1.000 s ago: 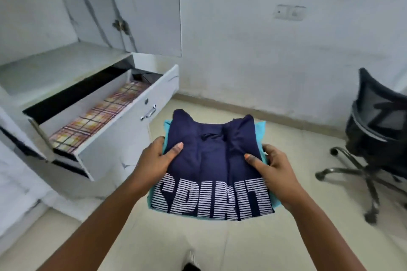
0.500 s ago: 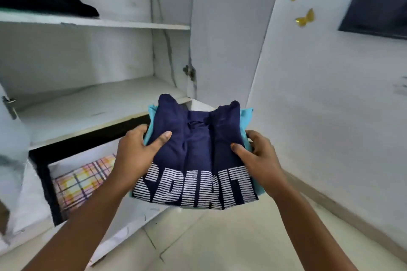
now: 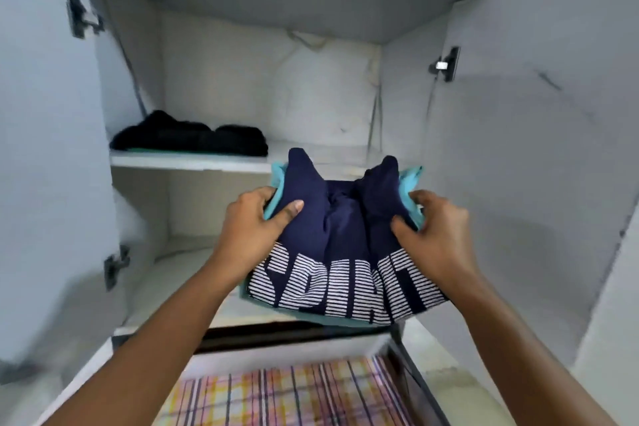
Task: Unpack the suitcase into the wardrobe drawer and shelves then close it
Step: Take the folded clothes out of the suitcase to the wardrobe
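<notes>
I hold a folded stack of clothes in front of the open wardrobe: a navy shirt point(image 3: 340, 235) with white striped lettering on top of a teal garment point(image 3: 413, 180). My left hand point(image 3: 254, 228) grips the stack's left edge, thumb on top. My right hand point(image 3: 435, 232) grips its right edge the same way. The stack hangs between the upper shelf point(image 3: 193, 162) and the lower shelf point(image 3: 179, 266), above the open drawer point(image 3: 287, 351). A plaid cloth point(image 3: 294, 394) lies in the drawer. The suitcase is out of view.
A pile of dark folded clothes point(image 3: 190, 135) lies on the left of the upper shelf. Both wardrobe doors stand open, the left door point(image 3: 45, 149) and the right door point(image 3: 539, 149), with hinges on each side.
My view has turned from the room and floor to face the wardrobe interior. Both hands have carried the stack up and forward toward the shelves, over the open drawer.
</notes>
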